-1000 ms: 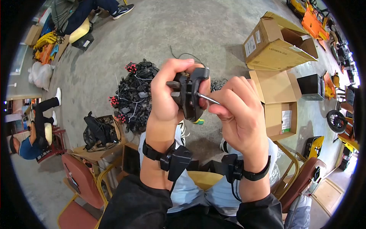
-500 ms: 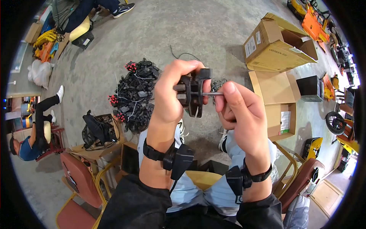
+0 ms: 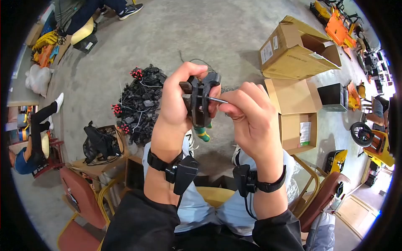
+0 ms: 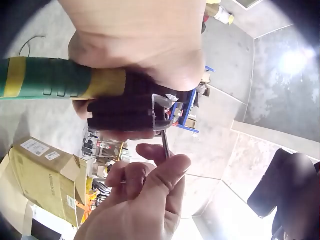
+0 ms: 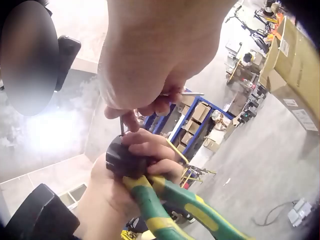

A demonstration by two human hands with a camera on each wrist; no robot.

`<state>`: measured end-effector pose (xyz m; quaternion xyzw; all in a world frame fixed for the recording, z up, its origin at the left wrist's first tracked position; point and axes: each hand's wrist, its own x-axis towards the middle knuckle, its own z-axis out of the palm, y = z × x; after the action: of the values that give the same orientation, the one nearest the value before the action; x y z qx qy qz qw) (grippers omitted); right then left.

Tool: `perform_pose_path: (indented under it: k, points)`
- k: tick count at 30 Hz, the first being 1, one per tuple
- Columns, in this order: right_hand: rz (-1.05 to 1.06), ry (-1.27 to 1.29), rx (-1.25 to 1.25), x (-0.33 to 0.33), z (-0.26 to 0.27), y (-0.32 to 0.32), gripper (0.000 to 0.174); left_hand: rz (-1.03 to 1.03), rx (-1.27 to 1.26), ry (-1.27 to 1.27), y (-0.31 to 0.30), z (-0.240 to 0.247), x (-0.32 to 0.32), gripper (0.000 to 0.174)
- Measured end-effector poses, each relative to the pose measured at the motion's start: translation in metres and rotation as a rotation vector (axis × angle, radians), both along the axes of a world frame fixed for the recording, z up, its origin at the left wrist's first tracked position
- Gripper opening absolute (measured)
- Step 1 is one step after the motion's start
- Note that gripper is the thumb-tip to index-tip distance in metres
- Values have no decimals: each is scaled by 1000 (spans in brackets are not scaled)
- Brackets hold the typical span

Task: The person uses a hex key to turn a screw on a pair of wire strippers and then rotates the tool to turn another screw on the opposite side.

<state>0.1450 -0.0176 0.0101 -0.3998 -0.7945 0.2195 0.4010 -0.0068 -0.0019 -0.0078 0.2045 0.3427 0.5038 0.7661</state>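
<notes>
My left hand (image 3: pixel 172 102) grips a black part (image 3: pixel 200 104) with a slotted face, up in front of the knees. A pair of pliers with green-and-yellow handles (image 4: pixel 55 78) is in the same hand; its head is largely hidden by the palm and the black part. Fingers and thumb of my right hand (image 3: pixel 256 125) pinch a thin metal rod (image 3: pixel 217 100), whose tip meets the right side of the black part. In the right wrist view, a second metal end (image 5: pixel 192 94) pokes out beyond the right fingers.
On the floor at left lies a heap of black cabled pieces (image 3: pixel 142 102) with red tips, near a black mesh bag (image 3: pixel 100 144). Cardboard boxes stand at right, one tall (image 3: pixel 289 52), one open and low (image 3: pixel 299 125). Brown chairs (image 3: pixel 81 194) flank the knees.
My right hand has rolled from thumb-up to knuckles-up around the rod, as it stood a second ago. The black part has tilted in my left hand, and a handle shows below it.
</notes>
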Motion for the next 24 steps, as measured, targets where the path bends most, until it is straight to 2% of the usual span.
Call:
perform_pose_path:
  k: [6,8,18,24]
  points:
    - [15,27,49,0,-6,2,6,65,-65,70,-3,6,1,34]
    - [-12,68,66,0,-9,3,13,76,-60,74,-4,7,2,33]
    - [-2,-31,249,5,-15,8,15,12,-141,25,-8,6,7,37]
    - [127,-94,439,3,-19,25,16,43,-141,23,-10,6,1,37]
